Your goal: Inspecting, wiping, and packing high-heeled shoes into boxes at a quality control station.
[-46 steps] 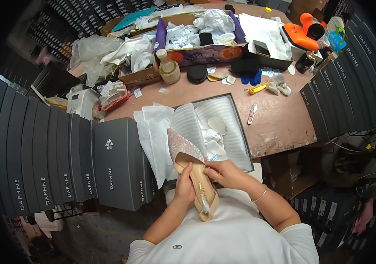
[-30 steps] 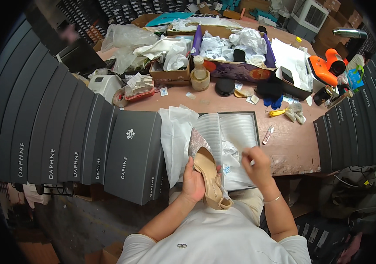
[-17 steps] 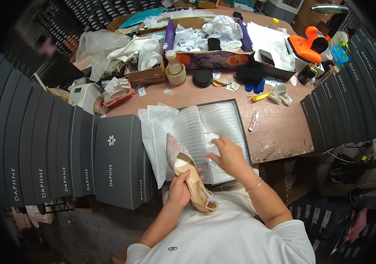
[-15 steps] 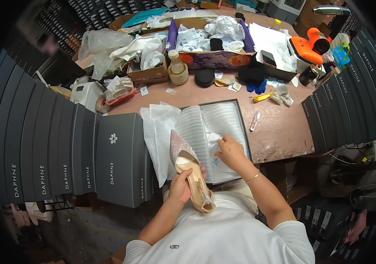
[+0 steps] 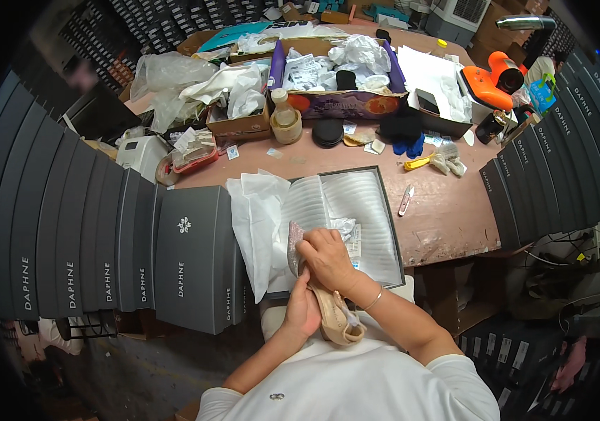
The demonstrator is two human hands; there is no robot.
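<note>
A pointed slingback shoe [image 5: 343,319] with a glittery pink toe and beige lining lies tilted over my lap, its toe toward the box. My left hand [image 5: 302,309] is closed round its side near the middle. Bent over the toe opening, my right hand [image 5: 326,256] has its fingers drawn together against the shoe; whatever is between the fingertips is hidden. Just beyond is an open shoe box [image 5: 389,210] lined with ribbed white padding [image 5: 359,193]. A crumpled white paper wad [image 5: 344,226] and a small printed label [image 5: 354,242] lie in it.
White tissue [image 5: 254,210] spills over the box's left side. Stacks of dark grey shoe boxes [image 5: 194,259] wall the left; more boxes [image 5: 524,189] stand right. Small snips [image 5: 406,201] lie on the table. Behind are a purple carton [image 5: 342,104], a glue bottle [image 5: 285,119] and an orange tool [image 5: 486,84].
My right hand has moved left from the box onto the shoe's toe. The shoe has shifted slightly right and toward me, still in my left hand. The printed label now shows more.
</note>
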